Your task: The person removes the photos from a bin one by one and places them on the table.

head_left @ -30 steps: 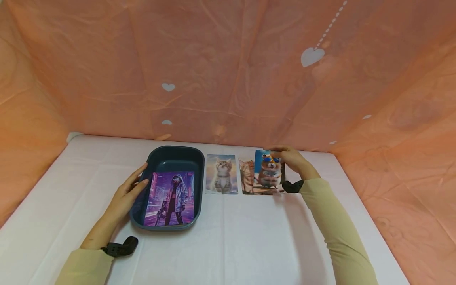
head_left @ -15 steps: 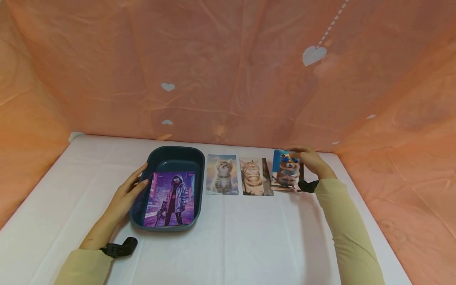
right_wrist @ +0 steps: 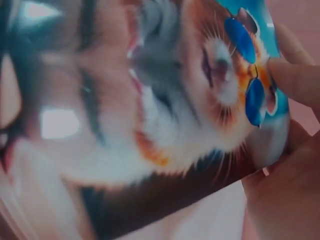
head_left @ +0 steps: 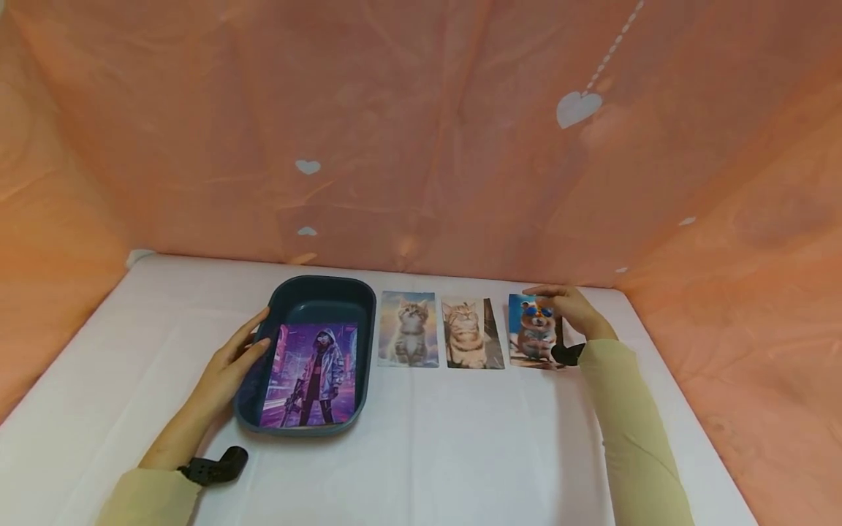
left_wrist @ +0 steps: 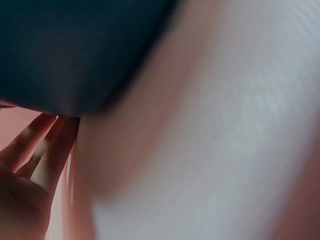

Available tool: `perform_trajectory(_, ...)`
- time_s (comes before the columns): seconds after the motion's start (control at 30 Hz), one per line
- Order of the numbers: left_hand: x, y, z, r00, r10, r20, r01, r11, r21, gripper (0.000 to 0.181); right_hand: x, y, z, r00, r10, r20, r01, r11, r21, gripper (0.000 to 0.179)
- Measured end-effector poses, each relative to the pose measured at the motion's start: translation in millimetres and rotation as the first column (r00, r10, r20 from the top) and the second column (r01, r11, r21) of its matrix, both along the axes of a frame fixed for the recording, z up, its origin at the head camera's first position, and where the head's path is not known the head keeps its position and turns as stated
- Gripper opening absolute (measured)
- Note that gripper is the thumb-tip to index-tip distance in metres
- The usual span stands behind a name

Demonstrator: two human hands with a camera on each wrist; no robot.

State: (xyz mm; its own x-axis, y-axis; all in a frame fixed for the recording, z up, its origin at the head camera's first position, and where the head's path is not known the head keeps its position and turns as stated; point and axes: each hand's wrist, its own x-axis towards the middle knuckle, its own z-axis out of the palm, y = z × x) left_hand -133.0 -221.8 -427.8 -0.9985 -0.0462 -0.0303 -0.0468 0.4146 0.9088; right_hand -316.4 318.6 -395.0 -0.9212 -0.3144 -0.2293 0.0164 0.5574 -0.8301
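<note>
My left hand (head_left: 226, 369) holds the left side of a dark blue-green tray (head_left: 367, 343), thumb over the rim and fingers against the outside wall. In the left wrist view these fingers (left_wrist: 55, 145) meet the tray's edge (left_wrist: 65, 60). A purple picture card of a hooded figure (head_left: 319, 376) lies in the tray. With its thumb and fingers, my right hand (head_left: 579, 310) pinches the top of a glossy card showing a hamster in sunglasses (head_left: 534, 332). The right wrist view shows that hamster card (right_wrist: 210, 90) tilted close to the camera.
To the right of the tray lie a grey kitten card (head_left: 409, 329) and an orange cat card (head_left: 468, 332), in one row with the hamster card. A white cloth (head_left: 408, 453) covers the table. Orange sheeting with hearts (head_left: 395, 131) rises behind and at both sides.
My right hand has carried the hamster card rightward off the orange cat card, then lowered it toward the table on the right of the row. My left hand has stayed on the tray.
</note>
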Motion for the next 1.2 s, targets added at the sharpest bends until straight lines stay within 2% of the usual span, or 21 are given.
perform_trajectory(0.17, 0.6, -0.9, -1.9, 1.0, -0.002, 0.006, 0.002, 1.0, 0.0, 0.056, 1.5, -3.6, -10.2, 1.0, -0.008, 0.024, 0.007, 0.999, 0.042, 0.035)
perform_trajectory(0.4, 0.9, 0.7, -0.9, 1.0, 0.004, 0.006, -0.004, 1.0, 0.002, 0.056, 3.7, -8.1, -19.8, 0.997, -0.064, 0.041, 0.064, 0.998, 0.006, 0.034)
perform_trajectory(0.6, 1.1, 1.4, -1.7, 1.0, 0.003, 0.005, -0.003, 1.0, 0.022, 0.055, 1.2, -12.0, -28.7, 0.986, -0.161, -0.05, 0.163, 0.986, 0.022, 0.031)
perform_trajectory(0.77, 0.3, 1.2, -2.7, 1.0, 0.0, 0.009, -0.001, 1.0, 0.029, 0.055, -0.3, -15.1, -35.0, 0.964, -0.239, -0.113, 0.243, 0.97, 0.02, 0.033)
perform_trajectory(0.93, -0.4, 1.9, -3.6, 1.0, -0.002, 0.005, 0.002, 1.0, 0.025, 0.055, 2.2, -19.0, -33.2, 0.934, -0.322, -0.153, 0.324, 0.946, -0.013, 0.034)
perform_trajectory(1.2, -0.3, 1.0, -2.0, 1.0, 0.001, 0.013, -0.001, 1.0, 0.029, 0.056, 4.9, -38.9, -19.2, 0.918, -0.357, -0.174, 0.352, 0.934, -0.063, 0.036)
